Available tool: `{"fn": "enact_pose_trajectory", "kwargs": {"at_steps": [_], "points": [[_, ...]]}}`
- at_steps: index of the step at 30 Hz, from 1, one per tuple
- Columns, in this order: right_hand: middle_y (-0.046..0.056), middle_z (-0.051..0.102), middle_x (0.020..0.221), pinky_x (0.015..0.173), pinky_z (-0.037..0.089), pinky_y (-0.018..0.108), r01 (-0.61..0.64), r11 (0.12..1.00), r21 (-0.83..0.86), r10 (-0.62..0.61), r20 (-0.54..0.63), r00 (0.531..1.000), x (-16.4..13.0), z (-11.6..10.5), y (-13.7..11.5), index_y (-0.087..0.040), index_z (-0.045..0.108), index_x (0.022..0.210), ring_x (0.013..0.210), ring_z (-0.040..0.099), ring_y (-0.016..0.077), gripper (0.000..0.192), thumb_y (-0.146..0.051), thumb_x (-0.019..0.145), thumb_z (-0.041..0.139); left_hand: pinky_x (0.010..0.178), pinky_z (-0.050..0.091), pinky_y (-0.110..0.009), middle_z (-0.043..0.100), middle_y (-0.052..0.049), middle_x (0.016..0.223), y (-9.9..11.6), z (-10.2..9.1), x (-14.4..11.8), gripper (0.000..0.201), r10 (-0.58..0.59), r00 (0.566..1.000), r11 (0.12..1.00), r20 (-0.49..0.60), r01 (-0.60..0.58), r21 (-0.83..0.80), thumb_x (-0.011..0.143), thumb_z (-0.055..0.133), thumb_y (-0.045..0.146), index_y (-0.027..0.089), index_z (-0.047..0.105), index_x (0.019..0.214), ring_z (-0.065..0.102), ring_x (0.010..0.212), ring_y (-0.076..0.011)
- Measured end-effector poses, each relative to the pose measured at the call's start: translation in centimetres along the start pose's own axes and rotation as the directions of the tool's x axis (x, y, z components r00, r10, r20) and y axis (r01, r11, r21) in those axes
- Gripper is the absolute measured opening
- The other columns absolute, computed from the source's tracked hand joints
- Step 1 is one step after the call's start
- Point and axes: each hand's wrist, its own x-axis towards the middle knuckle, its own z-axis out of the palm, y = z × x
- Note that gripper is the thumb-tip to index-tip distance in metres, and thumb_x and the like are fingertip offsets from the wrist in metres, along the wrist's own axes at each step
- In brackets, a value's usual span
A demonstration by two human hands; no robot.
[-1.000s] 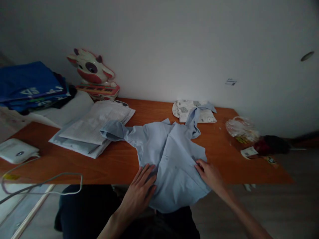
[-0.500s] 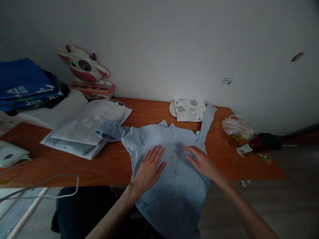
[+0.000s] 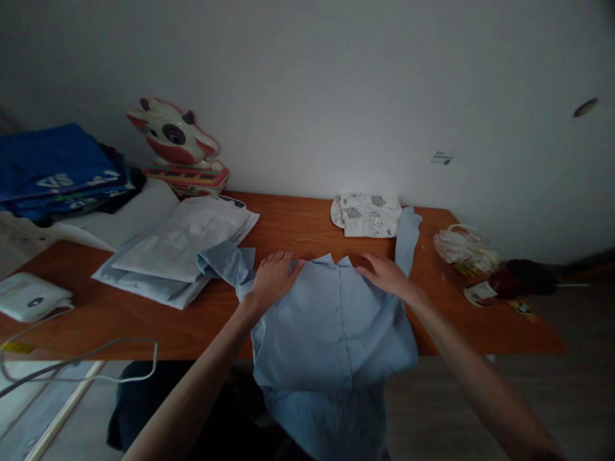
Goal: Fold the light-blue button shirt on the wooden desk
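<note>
A light blue button-up shirt (image 3: 327, 320) lies front up, collar away from me. Its lower part hangs over the table's front edge. On its left shoulder area rests my left hand (image 3: 275, 275), fingers stretched toward the far edge, thumb toward the collar. My right hand (image 3: 387, 274) lies on the opposite shoulder, open, its fingertips close to the collar. The left sleeve (image 3: 225, 261) is bent and reaches the flat packages. The right sleeve (image 3: 408, 240) points away from me, beside a folded white printed cloth (image 3: 372, 216).
Flat plastic-wrapped packages (image 3: 177, 250) lie left on the wooden table (image 3: 293, 221). Behind them stand a cow-shaped toy keyboard (image 3: 180, 144) and a blue fabric pile (image 3: 52, 166). A white device (image 3: 33, 298) with a cable sits left. A clear plastic bag (image 3: 466, 246) and dark red bottle (image 3: 497, 285) lie right.
Both hands have moved forward from the shirt's chest to its shoulders. The collar has come slightly toward me, and the shirt's front now bulges over a fold near the table edge.
</note>
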Motion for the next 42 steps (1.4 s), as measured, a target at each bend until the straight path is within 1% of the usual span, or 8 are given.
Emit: {"fn": "enact_pose_trajectory", "kwargs": {"at_steps": [9, 13, 16, 21, 27, 34, 38, 42], "points": [[0.004, 0.068, 0.07, 0.06, 0.04, 0.028, 0.058, 0.973, 0.222, -0.182, 0.593, 0.784, 0.6, -0.7, 2.3, -0.017, 0.072, 0.074, 0.063, 0.06, 0.0183, 0.057, -0.067, 0.097, 0.057, 0.079, 0.053, -0.033, 0.075, -0.007, 0.092, -3.7, 0.2, 3.9, 0.058, 0.299, 0.826, 0.884, 0.478, -0.051, -0.464, 0.103, 0.04, 0.068, 0.022, 0.071, 0.087, 0.071, 0.084, -0.0227], [0.007, 0.074, 0.095, 0.077, 0.051, 0.034, 0.015, 0.993, 0.121, -0.016, 0.007, 1.0, -1.1, -2.4, -0.7, -0.021, 0.071, 0.107, 0.086, 0.069, 0.0242, 0.032, -0.049, 0.101, 0.056, 0.097, 0.055, -0.038, 0.073, -0.007, 0.116, -2.7, -0.1, 3.2, 0.031, 0.25, 0.965, 0.797, 0.081, -0.157, -0.583, 0.102, 0.056, 0.047, 0.023, 0.065, 0.118, 0.069, 0.108, -0.0241], [0.014, 0.069, 0.132, 0.105, 0.05, 0.051, 0.002, 1.0, -0.013, -0.007, -0.37, 0.929, -2.4, -2.6, -2.8, -0.025, 0.06, 0.137, 0.124, 0.064, 0.0347, 0.041, -0.043, 0.1, 0.06, 0.122, 0.039, -0.055, 0.059, -0.01, 0.152, -1.7, -0.1, 2.2, 0.055, 0.161, 0.972, 0.912, -0.173, -0.213, -0.35, 0.095, 0.061, 0.027, 0.029, 0.051, 0.149, 0.052, 0.144, -0.0307], [0.012, 0.061, 0.149, 0.119, 0.045, 0.053, 0.158, 0.987, -0.012, -0.156, -0.262, 0.952, -1.8, 1.1, -2.8, -0.03, 0.049, 0.153, 0.14, 0.056, 0.0324, 0.053, -0.047, 0.103, 0.056, 0.134, 0.018, -0.061, 0.043, -0.006, 0.169, 0.0, 1.9, 0.0, 0.067, 0.187, 0.962, 0.97, -0.197, -0.213, -0.118, 0.095, 0.051, 0.015, 0.031, 0.041, 0.159, 0.032, 0.161, -0.027], [0.009, 0.028, 0.176, 0.125, 0.023, 0.073, -0.058, 0.97, -0.235, 0.045, -0.061, 0.997, -0.2, 7.8, 1.1, -0.035, 0.033, 0.168, 0.162, 0.023, 0.0421, 0.074, -0.069, 0.103, 0.043, 0.129, 0.015, -0.071, 0.042, -0.01, 0.17, -1.3, 5.9, -1.7, 0.058, 0.112, 0.994, 0.992, 0.006, -0.111, -0.058, 0.103, 0.053, 0.044, 0.029, 0.047, 0.158, 0.031, 0.161, -0.0358], [0.012, 0.023, 0.178, 0.122, 0.014, 0.081, -0.151, 0.949, -0.277, 0.159, 0.009, 0.987, 0.9, 7.5, 5.2, -0.028, 0.028, 0.171, 0.161, 0.019, 0.0498, 0.085, -0.077, 0.101, 0.033, 0.117, 0.044, -0.049, 0.069, -0.011, 0.139, -8.3, 0.7, -2.0, 0.039, -0.045, 0.962, 0.953, -0.268, -0.039, -0.3, 0.107, 0.045, 0.037, 0.024, 0.063, 0.139, 0.063, 0.132, -0.0284], [0.016, 0.019, 0.178, 0.126, 0.01, 0.077, -0.113, 0.952, -0.285, 0.07, -0.156, 0.985, 0.8, 6.9, 1.9, -0.016, 0.035, 0.167, 0.163, 0.013, 0.0477, 0.076, -0.059, 0.104, 0.04, 0.105, 0.049, -0.048, 0.074, -0.012, 0.111, -10.2, -1.5, -6.4, 0.024, -0.266, 0.868, 0.962, -0.418, 0.214, -0.168, 0.102, 0.052, 0.032, 0.022, 0.07, 0.114, 0.067, 0.109, -0.031], [0.007, 0.023, 0.178, 0.133, 0.015, 0.06, 0.176, 0.966, -0.19, -0.203, -0.128, 0.971, 1.3, 8.9, -5.1, -0.024, 0.032, 0.169, 0.166, 0.015, 0.0329, 0.066, -0.046, 0.107, 0.038, 0.102, 0.047, -0.055, 0.072, -0.016, 0.115, -9.4, -0.4, -9.7, 0.027, -0.297, 0.926, 0.953, -0.233, 0.302, -0.018, 0.099, 0.059, 0.044, 0.023, 0.074, 0.107, 0.062, 0.114, -0.0377]]}}
